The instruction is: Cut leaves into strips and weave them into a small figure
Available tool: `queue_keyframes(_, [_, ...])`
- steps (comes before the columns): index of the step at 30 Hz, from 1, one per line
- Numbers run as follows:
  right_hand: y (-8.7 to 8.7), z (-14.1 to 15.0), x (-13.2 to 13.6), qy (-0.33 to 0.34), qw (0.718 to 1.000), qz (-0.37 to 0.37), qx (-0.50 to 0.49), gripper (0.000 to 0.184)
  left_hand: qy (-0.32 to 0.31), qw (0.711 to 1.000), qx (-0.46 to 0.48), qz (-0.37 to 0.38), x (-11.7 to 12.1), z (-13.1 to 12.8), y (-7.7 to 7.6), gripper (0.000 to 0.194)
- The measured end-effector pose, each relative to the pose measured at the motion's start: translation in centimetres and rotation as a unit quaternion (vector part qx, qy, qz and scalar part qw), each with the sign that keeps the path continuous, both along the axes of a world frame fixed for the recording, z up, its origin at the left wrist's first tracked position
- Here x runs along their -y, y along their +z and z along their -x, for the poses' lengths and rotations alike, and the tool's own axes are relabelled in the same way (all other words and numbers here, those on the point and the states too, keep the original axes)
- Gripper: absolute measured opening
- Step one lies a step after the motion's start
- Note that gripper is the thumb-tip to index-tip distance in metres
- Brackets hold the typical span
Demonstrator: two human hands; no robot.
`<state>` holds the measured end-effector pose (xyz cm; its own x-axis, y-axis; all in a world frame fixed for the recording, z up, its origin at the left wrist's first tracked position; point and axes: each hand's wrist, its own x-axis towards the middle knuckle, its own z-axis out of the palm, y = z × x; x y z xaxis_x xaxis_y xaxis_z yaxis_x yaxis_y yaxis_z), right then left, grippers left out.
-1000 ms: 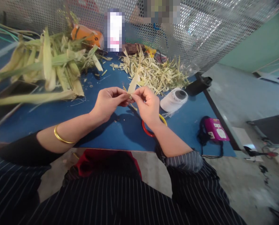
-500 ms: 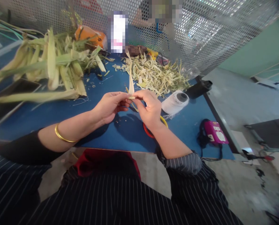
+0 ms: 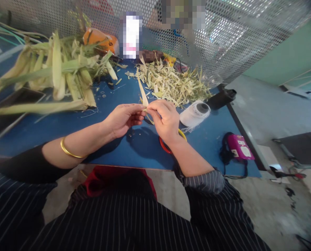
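Note:
Between both hands is a pale corn husk strip point(image 3: 143, 93), its long pointed end sticking up and away over the blue table. My left hand point(image 3: 125, 120) pinches its lower end between thumb and fingers. Fingertips of my right hand point(image 3: 165, 118) close on the same end, touching the left fingertips. A thin strip hangs below the pinch. Partly under my right wrist lies a ring-shaped red and yellow thing point(image 3: 166, 146), mostly hidden. Just right of that hand is a spool of white thread point(image 3: 194, 114). Beyond the hands spreads a heap of shredded husk point(image 3: 176, 82).
Whole corn husks point(image 3: 57, 69) are piled at the left, beside a dark flat tray-like thing point(image 3: 11, 104). An orange packet point(image 3: 100, 40) lies behind them. At the right are a black cylinder point(image 3: 222, 99) and a magenta box point(image 3: 240, 148) with a cord. A perforated metal screen point(image 3: 223, 42) stands behind.
The husk strip's upper end has tipped leftward, and its pinched end shows less between the fingers. Both hands stay in nearly the same place.

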<state>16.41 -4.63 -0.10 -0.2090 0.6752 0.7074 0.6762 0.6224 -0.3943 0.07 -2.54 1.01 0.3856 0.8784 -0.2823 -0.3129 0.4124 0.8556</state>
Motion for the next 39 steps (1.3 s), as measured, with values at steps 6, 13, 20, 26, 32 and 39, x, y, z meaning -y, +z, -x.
queue_keyframes(6, [0.12,0.31,0.16,0.023,0.994,0.058,-0.088,0.012,0.048,0.984,-0.071,-0.155,0.47,-0.24,0.01,0.014])
queue_keyframes(13, [-0.02,0.50,0.32,0.009,0.982,0.111,-0.153,0.010,0.119,0.950,-0.139,-0.253,0.85,-0.74,-0.14,0.012])
queue_keyframes(20, [0.01,0.48,0.24,0.004,0.980,0.110,-0.164,0.006,0.102,0.940,-0.139,-0.294,0.67,-0.47,-0.44,0.013])
queue_keyframes(26, [-0.41,0.35,-0.05,0.016,0.975,0.123,-0.183,0.003,0.079,0.959,-0.129,-0.241,0.52,-0.55,-0.20,0.014])
queue_keyframes(32, [-0.24,0.04,-0.13,0.026,0.995,0.063,-0.078,0.014,0.049,0.991,-0.051,-0.115,0.16,-0.36,-0.04,0.016])
queue_keyframes(39, [-0.01,-0.01,-0.06,0.010,1.000,-0.020,-0.015,0.010,0.000,1.000,-0.001,-0.023,0.15,-0.01,0.18,0.010])
